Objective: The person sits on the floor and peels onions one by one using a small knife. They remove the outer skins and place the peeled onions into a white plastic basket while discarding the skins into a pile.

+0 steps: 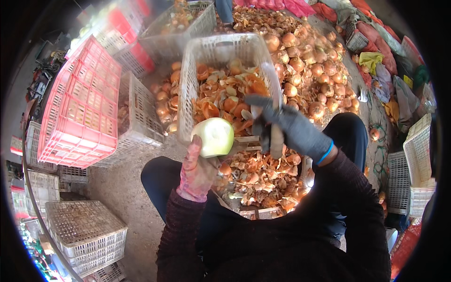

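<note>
My left hand (201,169), in a pink patterned glove, grips a peeled pale green-white onion (214,137) from below and the side. To its right my right hand (282,123), in a dark grey glove with a blue cuff edge, is closed around a wooden-looking handle (276,141); what the handle belongs to is mostly hidden and blurred. Both hands are above the near end of a white plastic crate (185,81) holding onions and loose orange skins. More onion skins (264,176) lie heaped between my knees.
A large pile of unpeeled onions (317,70) spreads beyond the crate at the right. Pink crates (82,105) are stacked at the left, with white crates (88,225) below them. Bags (382,46) and more crates (398,179) stand at the far right. A person's leg (224,10) shows at the top.
</note>
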Motion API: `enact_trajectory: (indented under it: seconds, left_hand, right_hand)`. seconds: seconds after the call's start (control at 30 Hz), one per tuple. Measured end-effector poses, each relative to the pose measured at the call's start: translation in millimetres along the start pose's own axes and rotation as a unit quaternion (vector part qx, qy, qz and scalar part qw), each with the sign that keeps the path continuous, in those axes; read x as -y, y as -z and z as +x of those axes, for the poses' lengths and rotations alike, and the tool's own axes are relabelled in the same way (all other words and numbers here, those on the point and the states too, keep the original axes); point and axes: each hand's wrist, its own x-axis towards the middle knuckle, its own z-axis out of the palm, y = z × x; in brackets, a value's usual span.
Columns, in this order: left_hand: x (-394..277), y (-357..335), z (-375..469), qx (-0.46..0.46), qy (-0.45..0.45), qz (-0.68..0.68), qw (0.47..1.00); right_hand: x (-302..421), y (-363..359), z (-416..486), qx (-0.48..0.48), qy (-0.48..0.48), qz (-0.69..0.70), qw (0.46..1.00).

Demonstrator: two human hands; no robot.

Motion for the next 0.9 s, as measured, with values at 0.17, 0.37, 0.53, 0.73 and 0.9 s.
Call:
enact_trajectory:
  seconds: [0.17, 0.37, 0.53, 0.73, 0.9]
  left_hand:
    - [-3, -2, 2, 0.01, 0.015, -0.057, 0.998]
    - [-1, -11, -3, -0.017, -0.012, 0.01, 1.0]
    - [1, -12, -2, -0.044, 0.019, -0.007, 0.999]
    - [11, -10, -4, -0.02, -0.018, 0.013, 1.0]
    - [19, -10, -4, -0.015, -0.02, 0.03, 0.999]
  right_hand:
    - [-53, -10, -4, -0.029, 0.207, -0.532, 0.821]
    - [-47, -29, 0, -0.01, 0.162, -0.658, 0.735]
    - [-43, -29, 2, 0.01, 0.143, -0.67, 0.729]
    - [-41, -29, 4, 0.008, 0.144, -0.668, 0.73]
    - [-43, -29, 6, 0.003, 0.17, -0.668, 0.725]
